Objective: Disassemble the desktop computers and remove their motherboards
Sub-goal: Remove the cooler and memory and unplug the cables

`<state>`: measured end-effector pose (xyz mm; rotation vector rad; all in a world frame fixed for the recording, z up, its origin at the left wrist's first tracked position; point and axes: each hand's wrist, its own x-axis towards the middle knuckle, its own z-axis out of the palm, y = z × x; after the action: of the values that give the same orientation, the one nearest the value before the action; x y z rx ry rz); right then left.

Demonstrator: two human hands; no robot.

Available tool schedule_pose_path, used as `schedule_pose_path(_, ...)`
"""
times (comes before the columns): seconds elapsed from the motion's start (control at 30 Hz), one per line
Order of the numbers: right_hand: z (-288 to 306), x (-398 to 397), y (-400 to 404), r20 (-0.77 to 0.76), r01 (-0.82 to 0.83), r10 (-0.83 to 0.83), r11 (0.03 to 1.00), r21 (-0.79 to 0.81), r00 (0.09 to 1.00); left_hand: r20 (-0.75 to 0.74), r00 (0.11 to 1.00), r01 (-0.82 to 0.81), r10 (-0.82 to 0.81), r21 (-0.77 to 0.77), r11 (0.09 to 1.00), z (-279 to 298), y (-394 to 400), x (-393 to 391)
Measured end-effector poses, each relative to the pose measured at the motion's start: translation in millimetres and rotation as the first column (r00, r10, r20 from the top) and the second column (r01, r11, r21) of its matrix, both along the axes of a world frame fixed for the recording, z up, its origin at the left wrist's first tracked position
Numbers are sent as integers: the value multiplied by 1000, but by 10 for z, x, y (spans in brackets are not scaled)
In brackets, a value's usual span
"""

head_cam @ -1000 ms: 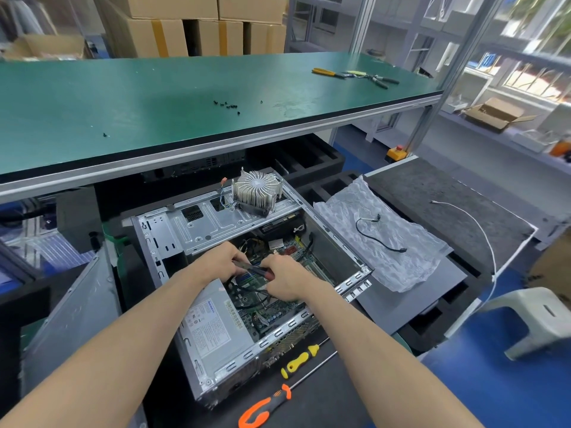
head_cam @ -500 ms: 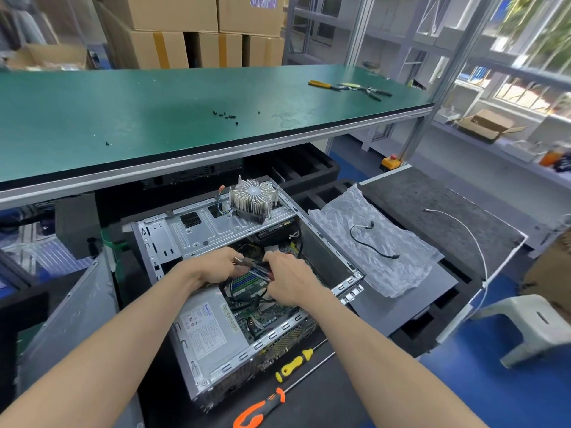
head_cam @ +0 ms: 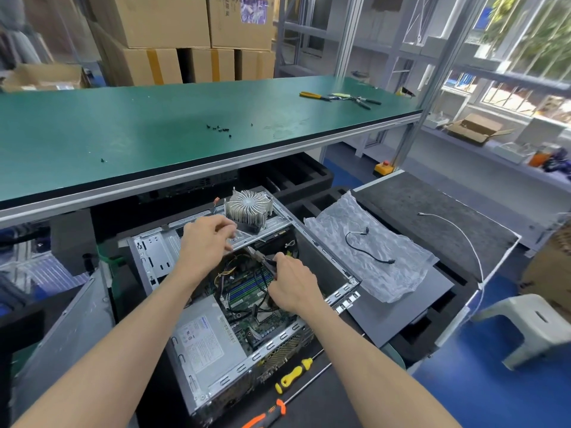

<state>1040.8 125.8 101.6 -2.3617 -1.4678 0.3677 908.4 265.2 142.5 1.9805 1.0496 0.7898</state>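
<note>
An open desktop case (head_cam: 154, 261) lies on its side below the bench. Inside it I see the green motherboard (head_cam: 244, 291) with loose cables and a grey power supply (head_cam: 200, 335). A round finned heatsink (head_cam: 248, 208) rests on the case's drive bracket. My right hand (head_cam: 290, 285) grips small pliers (head_cam: 261, 259) whose tip points into the cables over the board. My left hand (head_cam: 207, 239) hovers above the bracket just left of the heatsink; its fingers are loosely bent and blurred, and I see nothing in them.
A yellow screwdriver (head_cam: 293, 373) and an orange one (head_cam: 262, 418) lie in front of the case. Bubble wrap (head_cam: 370, 257) with a black cable (head_cam: 367, 242) lies to the right. The green bench (head_cam: 154, 128) above holds several screws (head_cam: 219, 128) and hand tools (head_cam: 340, 97). A stool (head_cam: 531, 322) stands far right.
My left hand has let go of the cables by the pliers and risen up and back toward the heatsink. My right hand stays over the board with the pliers.
</note>
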Motion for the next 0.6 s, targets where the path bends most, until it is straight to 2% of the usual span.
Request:
schedule_pose_path(0.07,-5,-8,8,-1,-3,3,1000,-5,1000,44,996,-73,71,31,997,12,51,10)
schedule_pose_path(0.17,-5,-12,17,14,-5,5,1000,-13,1000,14,966,-257,257,113,960,-20,207,-71)
schedule_pose_path(0.27,-13,-18,15,16,-15,15,1000,-11,1000,-170,906,-358,388,182,916,-145,372,-186)
schedule_pose_path(0.4,-8,-27,20,27,-34,35,999,-34,999,-352,852,-290,387,298,909,-259,432,-226)
schedule_pose_path(0.6,-2,-19,19,51,-54,56,998,-41,997,-346,843,-265,413,401,877,-362,403,-197)
